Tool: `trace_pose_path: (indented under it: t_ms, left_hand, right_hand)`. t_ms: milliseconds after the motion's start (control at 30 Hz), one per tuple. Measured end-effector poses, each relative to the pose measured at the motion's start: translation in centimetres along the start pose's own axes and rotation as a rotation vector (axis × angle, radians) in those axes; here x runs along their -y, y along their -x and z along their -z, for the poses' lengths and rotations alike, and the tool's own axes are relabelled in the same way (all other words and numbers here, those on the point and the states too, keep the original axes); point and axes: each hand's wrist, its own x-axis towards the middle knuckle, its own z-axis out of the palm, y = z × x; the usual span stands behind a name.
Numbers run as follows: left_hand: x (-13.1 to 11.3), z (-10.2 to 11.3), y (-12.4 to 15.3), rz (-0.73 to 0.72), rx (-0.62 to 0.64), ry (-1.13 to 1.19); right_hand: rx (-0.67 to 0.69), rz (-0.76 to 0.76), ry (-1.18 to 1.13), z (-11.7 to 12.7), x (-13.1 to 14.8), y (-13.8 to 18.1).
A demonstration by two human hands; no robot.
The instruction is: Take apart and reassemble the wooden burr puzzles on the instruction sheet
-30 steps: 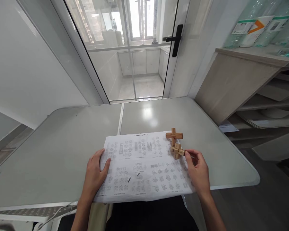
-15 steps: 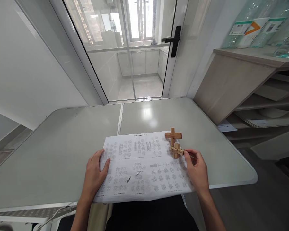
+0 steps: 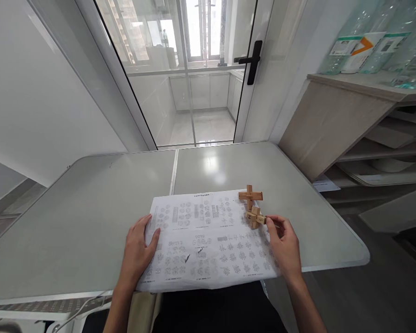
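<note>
A printed sheet of diagrams [image 3: 183, 236] lies on the table before me, with two small dark marks or scraps near its middle. On its left edge rests my left hand [image 3: 137, 247], open, thumb spread from the fingers. My right hand [image 3: 284, 243] is closed, thumb and fingertips pinching the right end of a pale wooden burr puzzle [image 3: 254, 217] with numbers on its pieces. Touching or just behind it stands a darker wooden cross-shaped puzzle [image 3: 250, 196], at the sheet's upper right corner.
The grey-green table [image 3: 90, 222] has a pale seam [image 3: 175, 171]. Beyond its far edge is a glass door with a black handle [image 3: 253, 62]. A wooden shelf unit [image 3: 346, 120] at the right bears several plastic bottles [image 3: 364, 51].
The view has shifted very slightly. Both hands, the sheet and the wooden puzzles keep their places relative to each other.
</note>
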Motion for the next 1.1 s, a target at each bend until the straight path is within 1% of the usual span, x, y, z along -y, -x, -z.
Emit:
trace_pose_path:
  t_ms: [133, 233, 367, 467, 567, 700, 867, 967, 1033, 1100]
  left_hand:
    - [0.1, 0.0, 0.0, -0.014, 0.001, -0.01]
    - [0.2, -0.1, 0.1, -0.014, -0.003, -0.01]
    - [0.4, -0.2, 0.1, -0.013, -0.005, -0.002]
    - [0.5, -0.3, 0.2, -0.017, -0.009, 0.002]
    - [0.6, -0.3, 0.2, -0.023, -0.011, 0.0]
    - [0.6, -0.3, 0.2, -0.025, -0.001, -0.005]
    - [0.6, -0.3, 0.2, -0.035, -0.007, -0.016]
    - [0.8, -0.4, 0.2, -0.035, -0.006, -0.02]
    - [0.9, -0.4, 0.2, -0.039, -0.004, -0.018]
    - [0.7, -0.2, 0.2, -0.05, -0.011, -0.023]
  right_hand:
    - [0.011, -0.004, -0.024, 0.1, -0.4, -0.3]
    - [0.02, 0.013, -0.002, 0.3, -0.4, -1.2]
    - [-0.014, 0.114, 0.107, 0.6, 0.4, -3.2]
    - [-0.006, 0.196, 0.172, 0.5, 1.1, -4.9]
    - [0.021, 0.246, 0.227, 0.3, 1.6, -6.3]
    - [0.072, 0.269, 0.288, -0.3, 2.2, -7.2]
    - [0.188, 0.245, 0.37, -0.8, 3.0, -7.6]
    - [0.232, 0.236, 0.416, -1.1, 3.2, -8.0]
    - [0.245, 0.263, 0.44, -1.4, 3.4, -8.2]
    - [0.241, 0.326, 0.445, -1.6, 3.8, -8.2]
